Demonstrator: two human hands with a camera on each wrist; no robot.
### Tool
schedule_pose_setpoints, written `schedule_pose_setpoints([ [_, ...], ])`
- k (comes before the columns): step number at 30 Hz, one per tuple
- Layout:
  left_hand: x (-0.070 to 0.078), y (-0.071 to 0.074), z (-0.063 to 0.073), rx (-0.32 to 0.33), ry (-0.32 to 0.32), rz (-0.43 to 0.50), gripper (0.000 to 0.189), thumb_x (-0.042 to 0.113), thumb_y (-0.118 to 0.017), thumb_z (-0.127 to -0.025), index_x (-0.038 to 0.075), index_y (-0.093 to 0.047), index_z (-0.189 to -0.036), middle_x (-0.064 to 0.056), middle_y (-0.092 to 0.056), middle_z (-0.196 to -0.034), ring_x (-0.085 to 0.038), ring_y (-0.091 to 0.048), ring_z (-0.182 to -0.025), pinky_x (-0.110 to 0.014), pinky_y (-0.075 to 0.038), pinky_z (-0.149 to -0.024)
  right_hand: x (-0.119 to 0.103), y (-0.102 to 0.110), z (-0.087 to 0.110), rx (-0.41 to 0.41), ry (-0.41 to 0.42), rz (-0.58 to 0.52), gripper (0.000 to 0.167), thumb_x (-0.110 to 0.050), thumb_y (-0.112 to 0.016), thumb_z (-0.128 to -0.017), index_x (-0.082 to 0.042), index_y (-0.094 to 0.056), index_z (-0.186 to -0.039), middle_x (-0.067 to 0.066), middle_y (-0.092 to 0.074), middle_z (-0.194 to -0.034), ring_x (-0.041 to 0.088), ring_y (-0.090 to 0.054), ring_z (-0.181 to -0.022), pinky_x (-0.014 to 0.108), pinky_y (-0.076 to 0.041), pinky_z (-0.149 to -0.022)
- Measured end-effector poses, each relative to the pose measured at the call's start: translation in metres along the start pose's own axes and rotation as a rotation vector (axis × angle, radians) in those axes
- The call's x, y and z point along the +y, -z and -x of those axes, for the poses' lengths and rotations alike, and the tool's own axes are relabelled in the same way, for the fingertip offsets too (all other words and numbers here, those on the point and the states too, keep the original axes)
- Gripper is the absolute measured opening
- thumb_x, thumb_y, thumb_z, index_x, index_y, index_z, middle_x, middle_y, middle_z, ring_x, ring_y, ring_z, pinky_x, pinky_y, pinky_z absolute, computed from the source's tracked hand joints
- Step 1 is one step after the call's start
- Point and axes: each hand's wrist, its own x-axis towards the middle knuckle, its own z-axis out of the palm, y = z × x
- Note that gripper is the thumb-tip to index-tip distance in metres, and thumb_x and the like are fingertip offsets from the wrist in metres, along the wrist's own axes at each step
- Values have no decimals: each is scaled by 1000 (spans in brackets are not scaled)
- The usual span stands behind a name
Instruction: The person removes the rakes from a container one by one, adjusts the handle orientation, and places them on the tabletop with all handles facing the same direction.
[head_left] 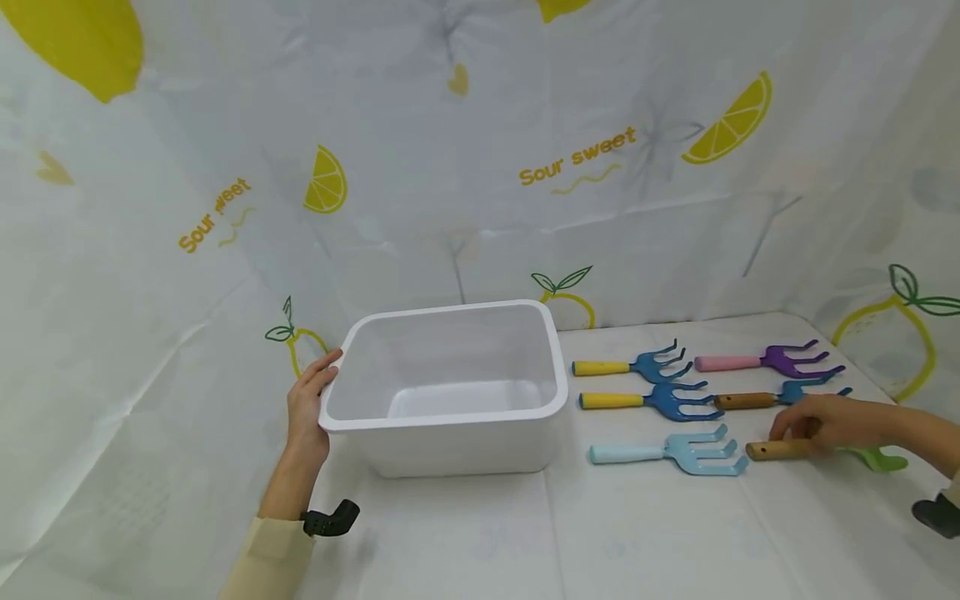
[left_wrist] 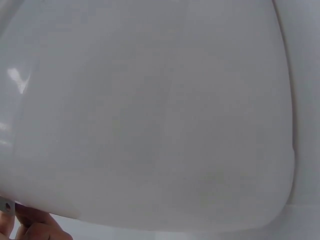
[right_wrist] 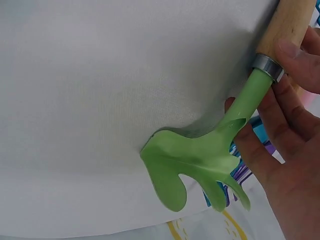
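Observation:
My left hand (head_left: 308,410) holds the left rim of a deep white plastic tub (head_left: 465,446), which stands on the table with nothing in it. Close up, the tub's side (left_wrist: 165,120) fills the left wrist view, with a few curled fingers (left_wrist: 42,230) at its edge. Over on the right, my right hand (head_left: 836,423) grips a small garden hand rake with a wooden handle (head_left: 776,450) and a green head. The right wrist view shows the thumb (right_wrist: 295,55) against the handle near the metal collar, fingers behind it, and the green head (right_wrist: 192,155) with its tines.
Several other hand rakes lie right of the tub: two yellow-handled blue ones (head_left: 611,401), a pink-handled purple one (head_left: 727,363), a wooden-handled blue one (head_left: 746,401) and a light blue one (head_left: 626,454). A lemon-print cloth (head_left: 405,250) hangs behind the table.

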Motion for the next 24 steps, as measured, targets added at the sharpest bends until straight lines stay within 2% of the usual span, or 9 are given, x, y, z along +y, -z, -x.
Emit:
schedule_pose_setpoints([
  [4, -1, -2, 3, -9, 5, 1, 42, 20, -48, -109, 12, -54, -150, 10, -56, -138, -5, -62, -113, -17, -55, -89, 5, -3, 2, 8, -13, -13, 32, 3, -67, -85, -11, -74, -114, -2, -62, -100, 5, -51, -81, 19, -48, -72],
  [8, -3, -4, 3, -22, 5, 5, 42, 20, -49, -109, 12, -54, -150, 10, -55, -138, -5, -62, -113, -17, -55, -89, 10, -7, 4, 11, -26, -11, 31, 1, -69, -84, -12, -74, -112, -3, -60, -97, 0, -48, -80, 19, -48, -71],
  [13, -4, -6, 4, -30, 2, 16, 42, 20, -49, -109, 12, -54, -150, 10, -55, -138, -6, -62, -112, -18, -55, -89, 10, -9, 5, 52, -38, 41, 31, 0, -69, -82, -13, -75, -110, -5, -61, -93, 5, -49, -78, 20, -47, -69],
  [21, -2, -8, 5, -14, 8, 34, 42, 21, -50, -109, 14, -55, -149, 12, -54, -140, -5, -62, -113, -17, -55, -88, 7, -11, 5, 115, -69, 34, 33, 3, -68, -80, -6, -77, -111, -5, -68, -95, -3, -49, -79, 20, -47, -69],
  [24, -3, -9, 4, -17, 2, 36, 41, 21, -50, -109, 13, -55, -149, 11, -54, -140, -6, -62, -113, -17, -55, -88, 8, -11, 4, 125, -83, 37, 32, 4, -68, -81, -6, -77, -111, -3, -68, -97, 0, -52, -80, 20, -48, -71],
])
